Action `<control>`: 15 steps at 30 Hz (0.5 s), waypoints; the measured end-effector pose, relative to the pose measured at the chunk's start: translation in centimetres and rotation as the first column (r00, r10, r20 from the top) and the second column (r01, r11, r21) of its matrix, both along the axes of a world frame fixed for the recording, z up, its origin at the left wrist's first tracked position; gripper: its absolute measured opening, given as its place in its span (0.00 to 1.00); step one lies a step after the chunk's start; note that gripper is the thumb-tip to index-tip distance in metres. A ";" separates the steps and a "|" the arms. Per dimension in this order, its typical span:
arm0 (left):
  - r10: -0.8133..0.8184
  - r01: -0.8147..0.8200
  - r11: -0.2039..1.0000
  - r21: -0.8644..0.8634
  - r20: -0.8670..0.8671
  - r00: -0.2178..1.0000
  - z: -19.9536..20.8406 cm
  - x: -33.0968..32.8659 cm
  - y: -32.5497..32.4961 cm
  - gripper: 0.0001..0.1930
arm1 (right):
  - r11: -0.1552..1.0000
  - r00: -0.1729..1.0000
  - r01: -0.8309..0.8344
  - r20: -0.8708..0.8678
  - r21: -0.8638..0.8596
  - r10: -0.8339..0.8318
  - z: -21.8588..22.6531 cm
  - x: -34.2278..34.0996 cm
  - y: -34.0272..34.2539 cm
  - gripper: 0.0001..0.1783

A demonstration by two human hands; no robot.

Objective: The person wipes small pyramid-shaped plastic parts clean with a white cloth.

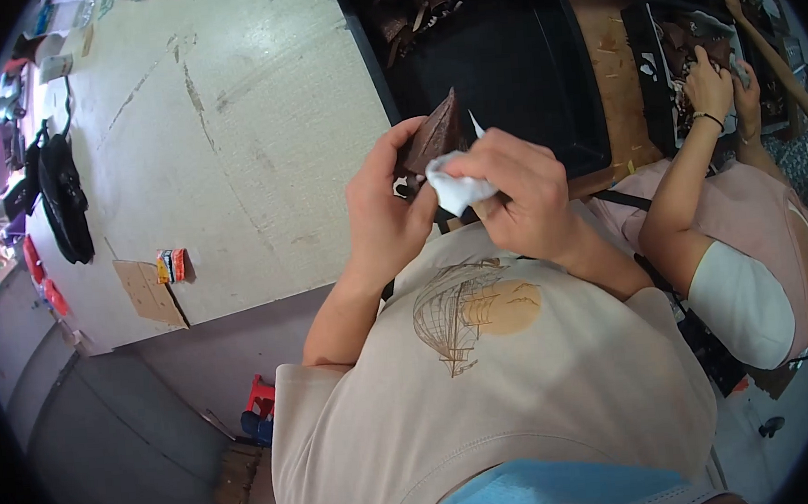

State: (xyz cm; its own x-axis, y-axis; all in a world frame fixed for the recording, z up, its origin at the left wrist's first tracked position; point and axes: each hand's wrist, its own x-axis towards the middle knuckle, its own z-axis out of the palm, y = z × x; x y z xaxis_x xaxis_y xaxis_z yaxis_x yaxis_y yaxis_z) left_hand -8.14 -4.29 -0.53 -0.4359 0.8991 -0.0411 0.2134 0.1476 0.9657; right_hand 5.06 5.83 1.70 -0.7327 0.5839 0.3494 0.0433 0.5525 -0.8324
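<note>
My left hand [386, 202] is closed around a dark brown, pointed piece [435, 137] with a ridged surface, its tip turned up and away from me; I cannot tell its exact kind. In my right hand [521, 188] a white cloth [457, 186] is pinched and pressed against the lower part of the brown piece. Both hands meet in front of my chest, at the near edge of a black tray [513, 66]. Similar brown pieces [415, 12] lie at the tray's far left end.
A pale, stained table [256, 150] spreads to the left, bearing a black bag [63, 196], a small orange packet [171, 265] and a flat cardboard piece [146, 291]. On the right, co-workers' hands [709, 90] handle brown pieces over another tray. A red stool [261, 393] stands below the table.
</note>
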 end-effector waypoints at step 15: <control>0.163 -0.116 0.977 0.177 -0.282 0.945 0.2 1.4 0.0 0.31 | 0.992 0.984 0.123 0.130 0.022 -0.125 1.1 0.1 -0.9 0.08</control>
State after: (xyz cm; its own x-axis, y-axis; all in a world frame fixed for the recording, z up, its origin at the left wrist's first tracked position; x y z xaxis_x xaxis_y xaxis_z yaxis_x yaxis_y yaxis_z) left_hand -6.72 -4.30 -0.32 -0.5291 0.8130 0.2430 0.4786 0.0494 0.8766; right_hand 5.21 4.93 2.81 -0.6947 0.6690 0.2642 0.2204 0.5477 -0.8071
